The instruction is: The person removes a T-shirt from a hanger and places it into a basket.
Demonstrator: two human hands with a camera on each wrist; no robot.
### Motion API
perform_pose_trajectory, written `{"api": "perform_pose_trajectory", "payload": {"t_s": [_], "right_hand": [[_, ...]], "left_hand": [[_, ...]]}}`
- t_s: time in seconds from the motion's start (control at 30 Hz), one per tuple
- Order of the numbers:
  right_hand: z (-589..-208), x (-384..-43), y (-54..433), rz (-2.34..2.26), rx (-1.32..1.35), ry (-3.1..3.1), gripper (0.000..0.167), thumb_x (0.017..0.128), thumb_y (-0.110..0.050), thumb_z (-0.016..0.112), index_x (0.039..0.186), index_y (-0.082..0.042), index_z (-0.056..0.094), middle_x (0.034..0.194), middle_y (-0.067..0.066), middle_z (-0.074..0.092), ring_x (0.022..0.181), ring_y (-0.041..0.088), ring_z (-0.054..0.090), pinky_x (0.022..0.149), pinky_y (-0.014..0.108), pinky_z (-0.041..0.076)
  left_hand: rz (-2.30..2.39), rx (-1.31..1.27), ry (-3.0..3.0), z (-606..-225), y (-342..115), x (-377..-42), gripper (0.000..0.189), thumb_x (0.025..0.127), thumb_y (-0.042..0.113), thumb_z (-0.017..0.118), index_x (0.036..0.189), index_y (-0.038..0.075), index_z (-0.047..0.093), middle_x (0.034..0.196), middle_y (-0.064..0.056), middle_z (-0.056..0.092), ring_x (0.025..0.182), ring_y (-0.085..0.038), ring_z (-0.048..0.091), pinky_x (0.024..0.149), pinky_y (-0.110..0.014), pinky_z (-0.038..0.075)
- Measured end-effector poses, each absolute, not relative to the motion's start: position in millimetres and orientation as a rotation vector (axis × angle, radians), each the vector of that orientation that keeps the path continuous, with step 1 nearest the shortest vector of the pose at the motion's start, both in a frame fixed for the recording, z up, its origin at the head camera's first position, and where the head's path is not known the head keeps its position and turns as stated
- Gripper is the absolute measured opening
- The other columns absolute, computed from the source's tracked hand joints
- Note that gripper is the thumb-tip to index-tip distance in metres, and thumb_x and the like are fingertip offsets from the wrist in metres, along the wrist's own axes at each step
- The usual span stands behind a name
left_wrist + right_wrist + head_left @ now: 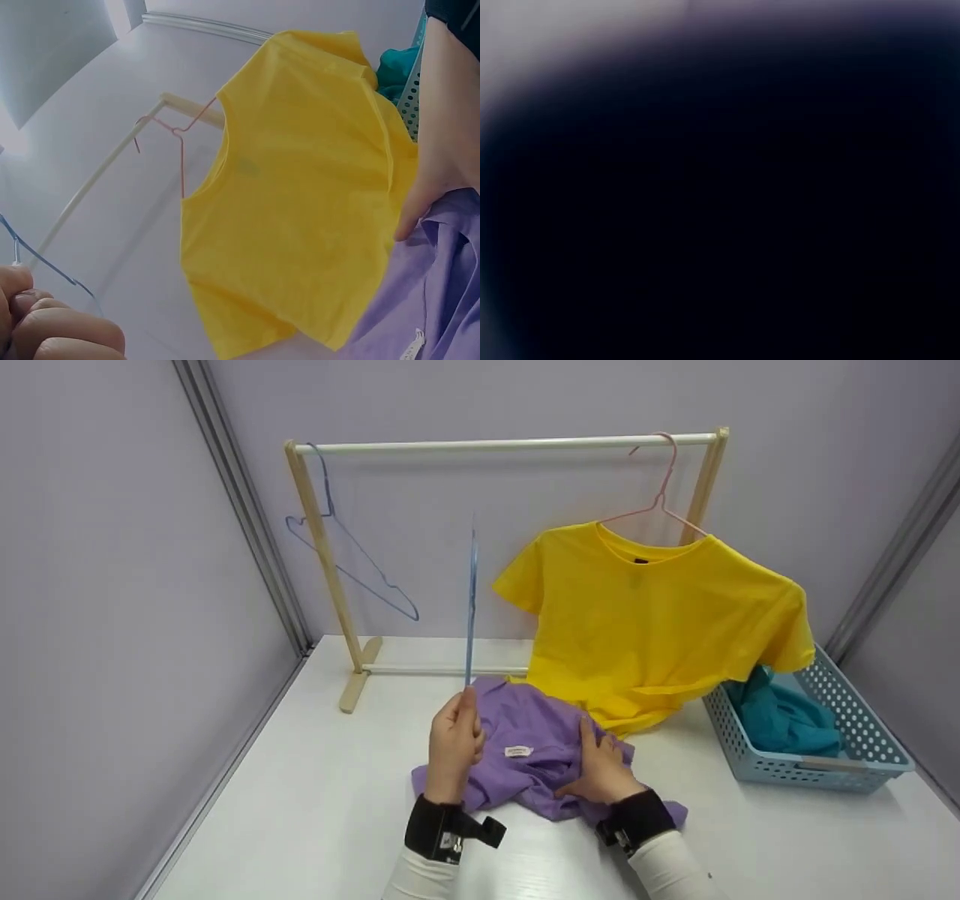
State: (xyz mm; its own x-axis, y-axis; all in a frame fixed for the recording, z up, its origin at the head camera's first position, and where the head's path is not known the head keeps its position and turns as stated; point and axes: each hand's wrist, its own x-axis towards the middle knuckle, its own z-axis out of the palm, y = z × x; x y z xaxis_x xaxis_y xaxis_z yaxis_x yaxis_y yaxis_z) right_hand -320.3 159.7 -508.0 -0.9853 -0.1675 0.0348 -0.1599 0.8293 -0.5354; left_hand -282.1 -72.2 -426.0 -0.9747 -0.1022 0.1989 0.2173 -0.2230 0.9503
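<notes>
My left hand [455,735] grips a blue clothes hanger [471,622], held upright and seen edge-on in the head view. In the left wrist view the fist closes round the lower part of this hanger [46,262]. A purple T-shirt [517,709] lies crumpled on the table, its white label showing near the collar. On the shirt's right side rests my right hand [606,772], fingers spread and thumb apart from them. The right wrist view is almost wholly dark.
Behind stands a rack with a white rail [480,445]. A yellow T-shirt [637,615] hangs there from a pink hanger [667,484], its hem on the table [300,810]. Another blue hanger [367,556] hangs at the left. A light-blue basket [817,776] at right holds teal cloth [787,720].
</notes>
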Motion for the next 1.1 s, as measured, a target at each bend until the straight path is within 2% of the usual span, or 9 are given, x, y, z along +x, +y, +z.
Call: {"api": "perform_pose_trajectory", "payload": {"t_s": [0.07,0.13,0.27,0.37,0.47,0.73,0.87,0.97,1.1], "right_hand": [[-508.9,-321.1,158.8,-0.955,-0.326,2.976,0.115,0.071,-0.017,0.094,0.156,0.008,0.021,0.144,0.045,0.042,0.134,0.06,0.046,0.108,0.069,0.041],[-508.0,-322.0,157.4,-1.016,-0.386,2.976,0.096,0.075,-0.007,0.088,0.151,0.008,0.032,0.14,0.039,0.052,0.129,0.054,0.055,0.109,0.064,0.043],[-497.4,-323.2,156.0,-1.108,-0.462,3.052,0.057,0.08,-0.001,0.081,0.132,-0.004,0.057,0.123,0.022,0.069,0.116,0.04,0.066,0.104,0.058,0.05],[-482.2,-322.4,156.8,-1.226,-0.543,3.12,0.039,0.081,0.004,0.078,0.117,-0.009,0.066,0.114,0.015,0.072,0.111,0.035,0.066,0.103,0.055,0.05],[-465.2,-322.8,155.0,-1.356,-0.612,3.167,0.033,0.082,0.007,0.074,0.112,-0.006,0.069,0.112,0.014,0.072,0.109,0.036,0.067,0.102,0.054,0.05],[-409.1,-328.6,151.1,-1.712,-0.801,3.155,0.03,0.082,0.01,0.07,0.112,0.004,0.069,0.112,0.021,0.073,0.105,0.037,0.069,0.1,0.051,0.052],[-386.8,-328.1,156.5,-1.799,-0.864,3.159,0.025,0.083,0.008,0.068,0.108,0.004,0.069,0.109,0.019,0.074,0.099,0.032,0.069,0.095,0.033,0.053],[-374.3,-324.8,163.0,-1.879,-0.895,3.134,0.024,0.083,0.009,0.066,0.107,0.005,0.069,0.109,0.02,0.074,0.098,0.024,0.068,0.092,0.017,0.049],[-361.1,-315.4,174.8,-1.98,-0.91,3.11,0.024,0.083,0.011,0.065,0.106,0.006,0.069,0.105,0.022,0.074,0.092,0.007,0.063,0.087,0.009,0.045]], "left_hand": [[-2.302,-0.136,-1.825,-426.0,-72.3,-282.5,0.046,0.112,0.036,0.043,0.072,0.012,0.038,0.052,0.008,0.031,0.038,-0.003,0.026,0.039,-0.017,0.02],[-2.299,-0.133,-1.836,-426.0,-72.5,-283.0,0.047,0.111,0.037,0.044,0.072,0.012,0.038,0.052,0.008,0.032,0.039,-0.003,0.026,0.039,-0.017,0.021],[-2.287,-0.129,-1.857,-425.8,-73.5,-283.2,0.046,0.111,0.038,0.044,0.072,0.013,0.038,0.052,0.008,0.032,0.039,-0.003,0.026,0.039,-0.017,0.021],[-2.288,-0.113,-1.871,-425.6,-74.7,-283.2,0.046,0.111,0.038,0.045,0.072,0.013,0.038,0.052,0.008,0.032,0.039,-0.003,0.026,0.039,-0.017,0.021],[-2.297,-0.095,-1.869,-425.1,-76.0,-283.3,0.047,0.111,0.038,0.044,0.072,0.014,0.037,0.052,0.009,0.032,0.039,-0.003,0.026,0.039,-0.017,0.021],[-2.346,-0.104,-1.809,-423.3,-75.6,-281.1,0.043,0.113,0.033,0.042,0.075,0.013,0.038,0.055,0.009,0.03,0.042,-0.003,0.025,0.04,-0.017,0.022],[-2.348,-0.13,-1.81,-418.2,-72.8,-280.5,0.039,0.113,0.03,0.041,0.079,0.012,0.038,0.057,0.008,0.029,0.044,-0.003,0.025,0.041,-0.017,0.022],[-2.359,-0.167,-1.799,-409.5,-69.5,-283.2,0.037,0.114,0.028,0.038,0.081,0.012,0.038,0.058,0.008,0.028,0.044,-0.003,0.024,0.041,-0.016,0.021],[-2.438,-0.214,-1.745,-391.4,-65.1,-289.9,0.034,0.115,0.025,0.031,0.085,0.011,0.039,0.06,0.008,0.025,0.046,-0.004,0.022,0.042,-0.016,0.021]]}}
